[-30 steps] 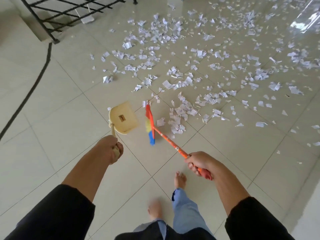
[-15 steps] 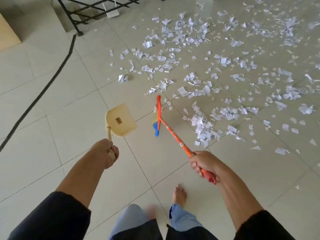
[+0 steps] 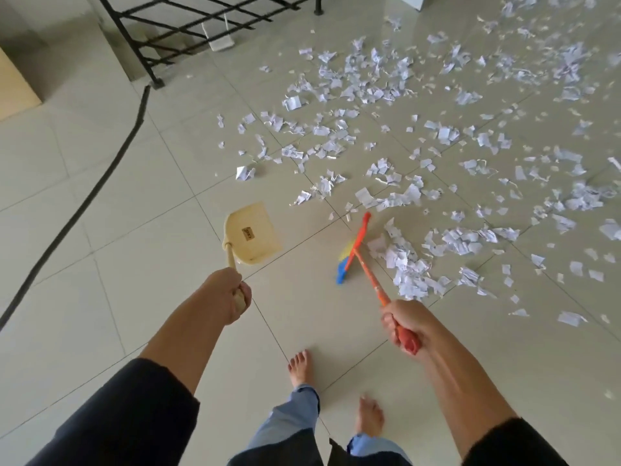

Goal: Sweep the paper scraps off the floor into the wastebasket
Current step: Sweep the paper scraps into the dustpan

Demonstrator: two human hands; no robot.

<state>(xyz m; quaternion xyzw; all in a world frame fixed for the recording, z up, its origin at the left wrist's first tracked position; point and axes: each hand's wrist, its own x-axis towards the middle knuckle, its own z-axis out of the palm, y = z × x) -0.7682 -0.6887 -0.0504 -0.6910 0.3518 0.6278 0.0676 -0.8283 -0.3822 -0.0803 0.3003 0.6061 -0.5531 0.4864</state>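
Since a moment before, white torn paper scraps (image 3: pixel 408 267) had bunched beside the broom (image 3: pixel 351 252), its orange handle gripped by the right hand (image 3: pixel 405 322), while the left hand (image 3: pixel 228 294) gripped the cream dustpan (image 3: pixel 253 232).

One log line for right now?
left hand: holds dustpan | right hand: holds broom | scraps: beside bristles, unswept

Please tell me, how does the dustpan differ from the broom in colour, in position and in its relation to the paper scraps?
The dustpan is plain cream; the broom has an orange handle and blue and yellow bristles. The left hand holds the dustpan, with no scraps near it; the right hand holds the broom, whose head is beside a pile of paper scraps. Both are gripped by long handles.
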